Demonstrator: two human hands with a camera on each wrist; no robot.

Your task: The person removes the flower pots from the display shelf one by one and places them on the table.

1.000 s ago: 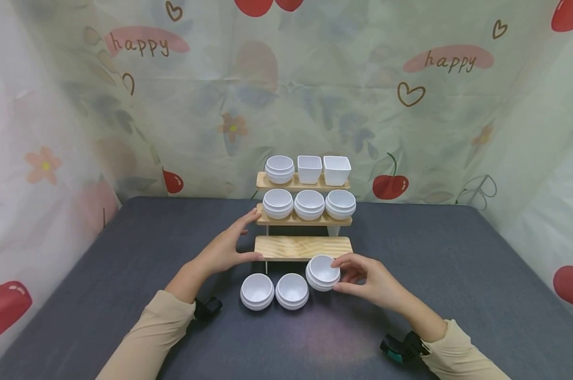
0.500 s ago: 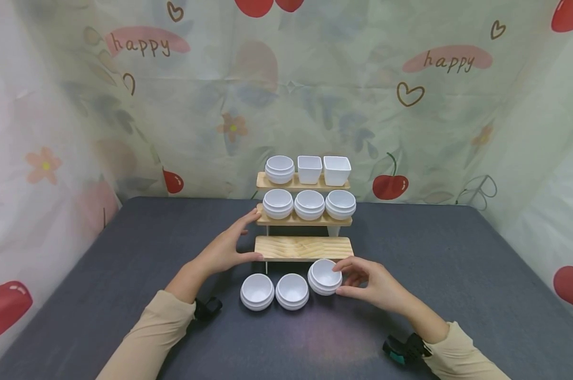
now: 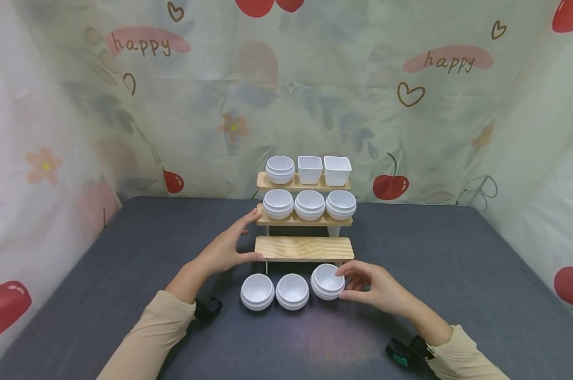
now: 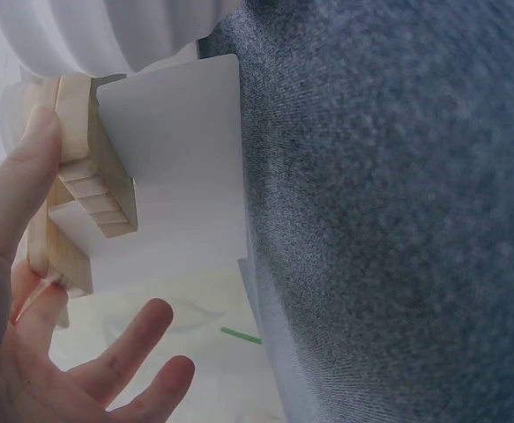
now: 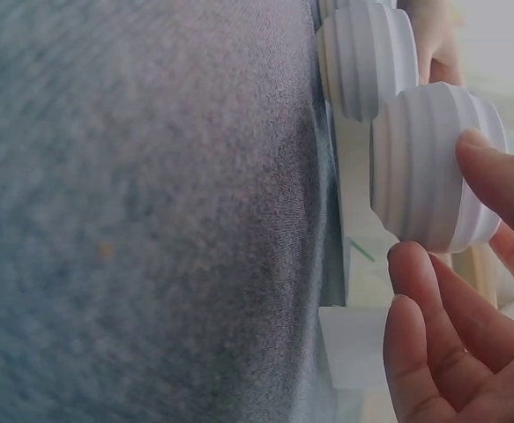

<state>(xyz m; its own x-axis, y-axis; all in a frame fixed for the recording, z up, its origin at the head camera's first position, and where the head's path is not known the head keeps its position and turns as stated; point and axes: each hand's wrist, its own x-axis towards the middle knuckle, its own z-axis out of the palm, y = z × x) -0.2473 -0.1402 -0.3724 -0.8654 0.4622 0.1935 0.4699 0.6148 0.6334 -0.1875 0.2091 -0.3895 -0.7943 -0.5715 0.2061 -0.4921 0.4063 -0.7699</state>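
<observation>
Fingers of R hand [image 3: 378,289] curl loosely round the right side of a white ribbed bowl [image 3: 328,281], thumb and fingertips at its rim and wall, pinching it lightly. Bowl sits upright on the grey tabletop [image 3: 457,274], just in front of the wooden rack's lowest shelf [image 3: 303,248], at that shelf's right end. In the R wrist view the fingertips [image 5: 495,172] touch the bowl's ribbed wall [image 5: 424,167]; nothing seen inside it.

L hand [image 3: 229,245] is spread, fingers straight: thumb against the lowest shelf's left end, index fingertip at the left end of the middle shelf [image 3: 303,220]. It braces the rack, grips nothing. L wrist view shows a fingertip [image 4: 36,141] on the wooden shelf edge [image 4: 93,189], beside the rack's white side panel [image 4: 173,176].

Containers:
- Tabletop row, w/ the held bowl rightmost: two more white ribbed bowls, left [image 3: 257,291] and middle [image 3: 292,291], just beside each other, both empty.
- Lowest shelf: bare wood.
- Middle shelf: three white ribbed bowls [image 3: 309,204] side by side; they look empty.
- Top shelf [image 3: 303,183]: one ribbed bowl [image 3: 280,169] at left, then two square white cups [image 3: 323,169]; insides not visible from this angle.

Behind the rack hangs a printed curtain [image 3: 172,105] w/ cherries, hearts and "happy".
</observation>
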